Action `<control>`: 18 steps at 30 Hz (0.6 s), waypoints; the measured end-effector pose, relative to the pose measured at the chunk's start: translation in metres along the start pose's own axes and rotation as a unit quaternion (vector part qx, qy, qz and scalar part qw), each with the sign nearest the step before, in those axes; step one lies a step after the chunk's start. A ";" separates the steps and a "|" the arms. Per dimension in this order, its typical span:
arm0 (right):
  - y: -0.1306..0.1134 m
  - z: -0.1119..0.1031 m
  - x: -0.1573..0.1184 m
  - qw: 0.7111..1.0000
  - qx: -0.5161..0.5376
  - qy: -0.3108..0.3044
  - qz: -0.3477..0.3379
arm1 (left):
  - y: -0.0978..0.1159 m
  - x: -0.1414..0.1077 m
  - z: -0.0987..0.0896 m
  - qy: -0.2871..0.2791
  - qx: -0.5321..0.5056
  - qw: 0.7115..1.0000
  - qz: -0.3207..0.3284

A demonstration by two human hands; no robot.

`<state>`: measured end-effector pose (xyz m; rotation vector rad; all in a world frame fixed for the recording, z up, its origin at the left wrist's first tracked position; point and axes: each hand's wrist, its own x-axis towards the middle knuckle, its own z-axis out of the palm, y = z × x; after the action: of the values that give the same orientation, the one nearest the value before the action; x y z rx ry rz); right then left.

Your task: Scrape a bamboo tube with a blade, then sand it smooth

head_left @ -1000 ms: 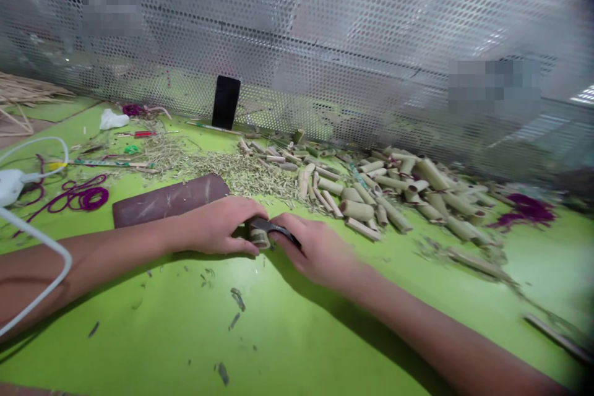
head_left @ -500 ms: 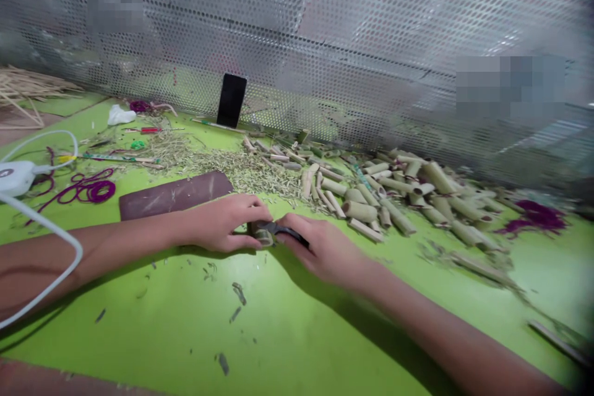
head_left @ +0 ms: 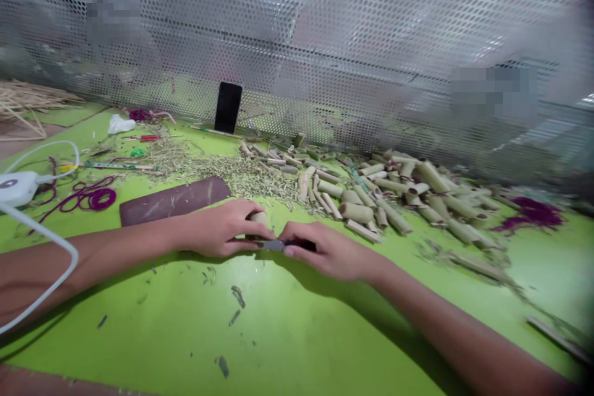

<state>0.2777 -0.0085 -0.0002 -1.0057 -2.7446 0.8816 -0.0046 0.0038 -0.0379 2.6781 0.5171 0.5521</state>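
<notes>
My left hand (head_left: 227, 227) is closed around a short piece of bamboo (head_left: 258, 218), whose pale end shows between thumb and fingers. In my right hand (head_left: 330, 247) is a knife with a dark handle (head_left: 301, 244), gripped with the thumb along it. The knife's blade (head_left: 271, 245) points left and lies against the near side of the bamboo piece, close to my left thumb. Just behind my left wrist, a brown sheet like sandpaper (head_left: 174, 199) lies on the green table (head_left: 273, 328).
Bamboo tubes and split pieces (head_left: 394, 189) are heaped at the right. Shavings (head_left: 250, 179) spread behind my hands. A phone (head_left: 228, 107) leans against the perforated metal screen (head_left: 278, 18). Purple cord (head_left: 93, 195), a red screwdriver (head_left: 149, 137) and a white cable (head_left: 55, 235) are at the left.
The knife has come down from the top of the bamboo piece to its near side, and my left hand has tilted the piece. The view has shifted slightly.
</notes>
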 end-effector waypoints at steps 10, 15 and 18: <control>-0.010 0.012 0.005 0.988 -0.106 0.073 0.081 | 0.001 0.003 0.001 0.017 -0.066 0.995 -0.077; -0.023 0.017 0.011 0.983 -0.136 0.080 0.093 | 0.000 0.005 0.002 0.031 -0.077 0.994 -0.073; -0.023 0.017 0.012 0.982 -0.142 0.080 0.096 | 0.000 0.005 0.001 0.030 -0.079 0.993 -0.080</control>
<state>0.2510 -0.0239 -0.0035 -1.3422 -2.7189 0.4083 -0.0001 0.0056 -0.0373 2.4516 0.6681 0.6023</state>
